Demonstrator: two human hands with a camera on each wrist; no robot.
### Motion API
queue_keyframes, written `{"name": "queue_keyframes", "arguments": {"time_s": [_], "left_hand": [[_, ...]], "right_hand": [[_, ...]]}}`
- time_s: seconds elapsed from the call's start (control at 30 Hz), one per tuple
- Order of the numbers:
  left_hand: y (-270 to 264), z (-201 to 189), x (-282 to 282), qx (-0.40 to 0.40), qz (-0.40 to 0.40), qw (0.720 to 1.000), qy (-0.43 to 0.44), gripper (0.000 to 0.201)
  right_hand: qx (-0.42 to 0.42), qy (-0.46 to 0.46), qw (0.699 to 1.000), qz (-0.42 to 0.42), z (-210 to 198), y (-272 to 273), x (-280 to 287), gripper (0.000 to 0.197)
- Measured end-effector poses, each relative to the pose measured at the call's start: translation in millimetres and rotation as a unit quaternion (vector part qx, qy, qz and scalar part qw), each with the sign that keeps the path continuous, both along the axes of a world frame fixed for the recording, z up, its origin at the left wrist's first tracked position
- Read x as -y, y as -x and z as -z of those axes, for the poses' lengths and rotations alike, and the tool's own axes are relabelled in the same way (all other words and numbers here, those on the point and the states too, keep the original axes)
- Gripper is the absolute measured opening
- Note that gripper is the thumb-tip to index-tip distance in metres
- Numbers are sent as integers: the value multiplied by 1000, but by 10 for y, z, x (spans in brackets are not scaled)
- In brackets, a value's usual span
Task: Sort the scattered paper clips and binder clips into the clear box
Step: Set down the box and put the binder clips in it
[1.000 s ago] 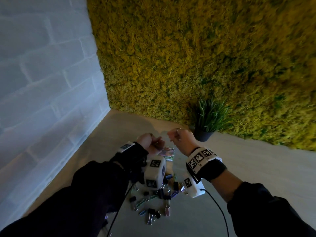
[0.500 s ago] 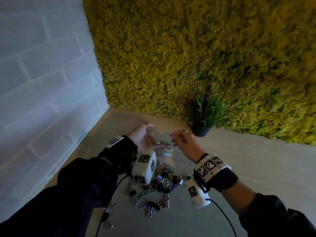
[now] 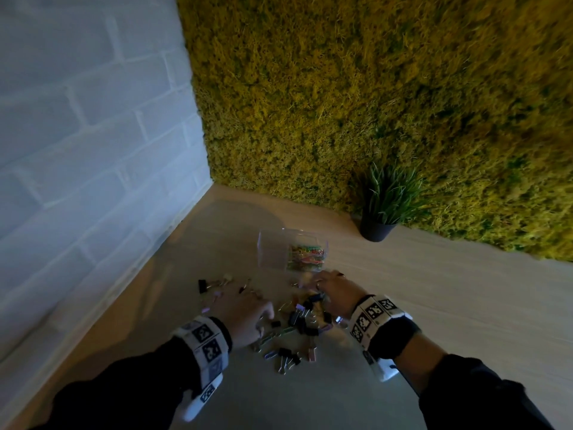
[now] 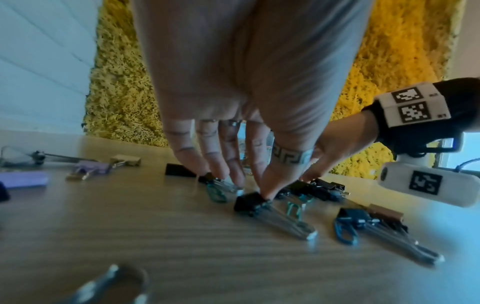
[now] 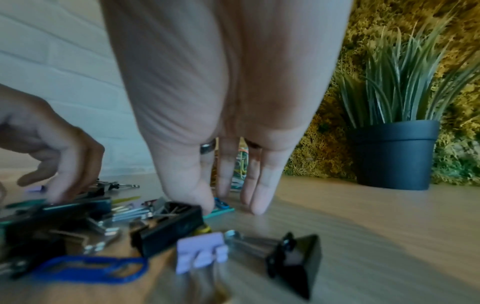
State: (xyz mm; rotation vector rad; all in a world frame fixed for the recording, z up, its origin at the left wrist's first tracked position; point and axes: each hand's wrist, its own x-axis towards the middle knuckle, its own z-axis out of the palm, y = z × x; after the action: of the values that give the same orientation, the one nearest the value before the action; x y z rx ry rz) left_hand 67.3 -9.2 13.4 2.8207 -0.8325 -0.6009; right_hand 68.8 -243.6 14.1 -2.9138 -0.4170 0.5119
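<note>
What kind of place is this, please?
Probably an office or studio corner: a light wooden desk against a yellow-green moss wall, a small potted plant, and scattered clips beside a clear box.

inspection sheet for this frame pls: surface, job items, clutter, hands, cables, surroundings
Surface: wooden table, bare wood around the pile.
Job's things: clear box stands open beyond the hands, coloured paper clips inside; binder clips and loose paper clips scattered in front of it.
Clutter: nothing seen.
Hands: left hand and right hand both down on the pile, fingers straight, fingertips touching clips; no grip visible.
Cables: nothing seen clearly.
Surroundings: potted plant beyond the box to the right; moss wall behind; white brick wall at left.
</note>
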Motion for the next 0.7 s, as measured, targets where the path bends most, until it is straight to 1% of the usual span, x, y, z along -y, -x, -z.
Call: {"name": "queue_keyframes", "arguments": {"time_s": [0.03,0.1,0.13,0.2,0.23,0.27,0.4,0.47,0.53,0.6,0.7], "left_hand": [[11,1,0,5,-4,1000,-6,26],[-1,-7,-27,1,-29,999,21,28],[-13,-19,-45,-5,-36,999,36,33],[-47,-40,-95,-26,-24,998,42,43],[-58,-51,-121,-36,-13,998,41,45],[-67,-55,-153,-38,-11,998,43,45],[-89,-88,-209,-8,-44,994,97,42],[-68,-108,-131,-8,-36,994,101,37],[-43,-103,31,-37,-32,993,103,38],[-55,-69,230,-62,-35,990,122,40],[-123,-41,467,-85,-54,988,119,39]], "right_hand": [[-1,2,1000,4,11,29,5,44],[-3,1,1000,4,37,107,37,43],[-4,-4,1000,-1,61,146,64,43],[-5,-22,1000,-6,85,209,112,43],[-1,-30,1000,-4,92,224,131,41],[1,-36,999,2,102,235,143,39],[10,-67,997,43,101,251,150,31],[7,-78,995,57,89,246,146,31],[-3,-105,992,71,64,236,140,32],[-9,-124,989,84,42,225,140,26],[-21,-134,984,114,58,220,147,21]]}}
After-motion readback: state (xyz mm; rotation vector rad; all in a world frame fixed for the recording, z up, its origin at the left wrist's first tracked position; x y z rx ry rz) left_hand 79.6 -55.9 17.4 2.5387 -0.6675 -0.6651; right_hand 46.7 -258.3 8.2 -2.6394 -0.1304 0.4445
